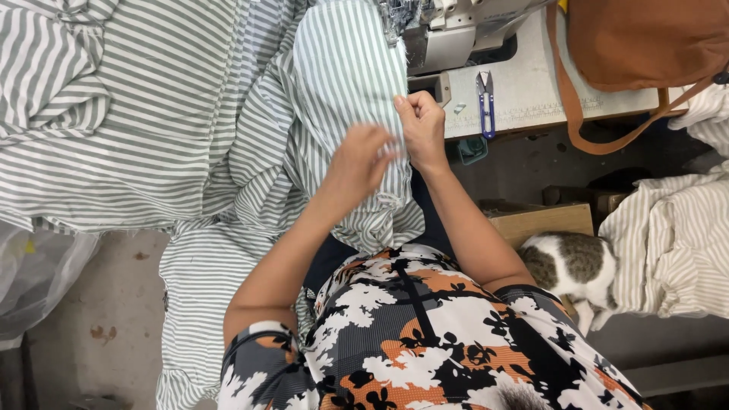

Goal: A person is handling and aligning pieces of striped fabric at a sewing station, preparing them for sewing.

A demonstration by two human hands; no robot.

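Green-and-white striped cotton fabric [345,83] lies draped from the sewing machine down over the person's lap, bunched in folds. Right hand [422,127]: grip closed, fingertips pinching the fabric's edge just beside the machine bed. Left hand [363,161]: fingers curled on the same fold, slightly blurred; cannot tell how tightly the grip is closed.

White industrial sewing machine [448,30] stands on the pale table [531,91]. Blue-handled thread snips [486,102] lie on the table, near the right hand. Brown leather bag [645,42] rests at the table's far right. Grey-and-white cat [573,266] sits beside the person's right elbow, by an open cardboard box [543,220].
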